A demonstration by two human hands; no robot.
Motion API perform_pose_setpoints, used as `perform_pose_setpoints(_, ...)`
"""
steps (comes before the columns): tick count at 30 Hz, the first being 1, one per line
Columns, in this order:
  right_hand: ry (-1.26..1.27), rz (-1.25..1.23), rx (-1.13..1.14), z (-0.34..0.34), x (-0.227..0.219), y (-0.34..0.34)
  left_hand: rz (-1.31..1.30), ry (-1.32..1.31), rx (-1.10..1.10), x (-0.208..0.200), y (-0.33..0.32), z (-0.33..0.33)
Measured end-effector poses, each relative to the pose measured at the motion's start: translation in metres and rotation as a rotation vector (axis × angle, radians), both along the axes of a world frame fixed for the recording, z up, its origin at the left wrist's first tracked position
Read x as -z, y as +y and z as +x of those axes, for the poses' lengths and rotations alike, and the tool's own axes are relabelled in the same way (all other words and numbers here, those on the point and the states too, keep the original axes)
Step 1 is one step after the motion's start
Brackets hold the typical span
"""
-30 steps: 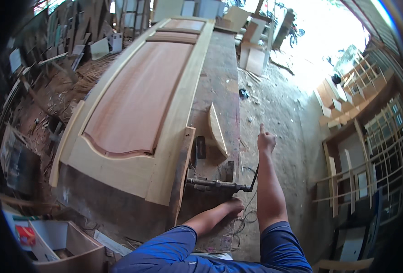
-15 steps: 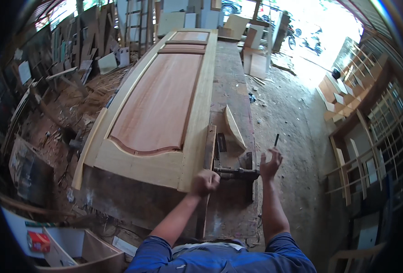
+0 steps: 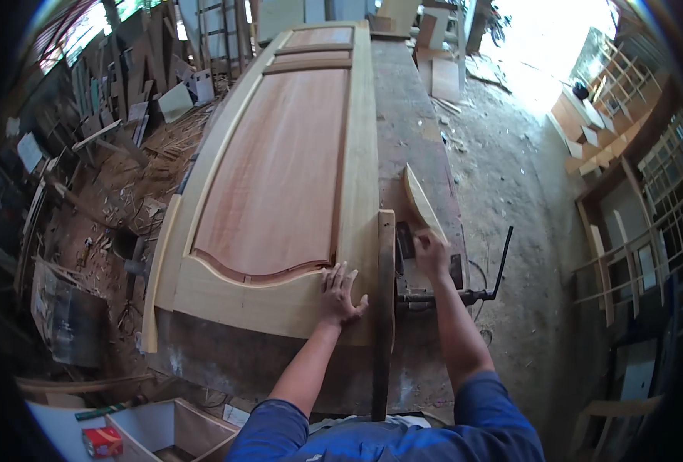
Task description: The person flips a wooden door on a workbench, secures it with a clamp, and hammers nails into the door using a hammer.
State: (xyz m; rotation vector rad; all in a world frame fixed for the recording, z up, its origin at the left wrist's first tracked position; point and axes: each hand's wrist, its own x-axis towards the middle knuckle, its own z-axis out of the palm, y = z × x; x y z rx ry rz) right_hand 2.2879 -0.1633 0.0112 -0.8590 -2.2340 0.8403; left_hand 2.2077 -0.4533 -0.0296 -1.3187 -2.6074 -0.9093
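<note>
Along the long counter [image 3: 407,100] lies a panelled wooden door [image 3: 280,169], a wooden batten [image 3: 385,308] beside its near right edge and a crank-handled screw clamp [image 3: 480,295] right of that. At the near end of a bow-shaped wood piece [image 3: 424,204], the right hand [image 3: 432,254] has curled fingers, their grip impossible to tell; the left hand [image 3: 340,296] rests on the door, fingers spread, grasping nothing.
</note>
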Motion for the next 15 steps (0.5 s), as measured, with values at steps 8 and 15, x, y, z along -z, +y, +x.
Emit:
perform_pose_setpoints(8,-0.016,0.093,-0.12,-0.209,0.082,0.127,-0.064,-0.053,0.023,-0.014,0.012,-0.002)
perform_pose_setpoints(15,-0.297,0.147,-0.116,-0.311,0.098,0.167,-0.177,-0.098,-0.019,-0.036,0.012,-0.007)
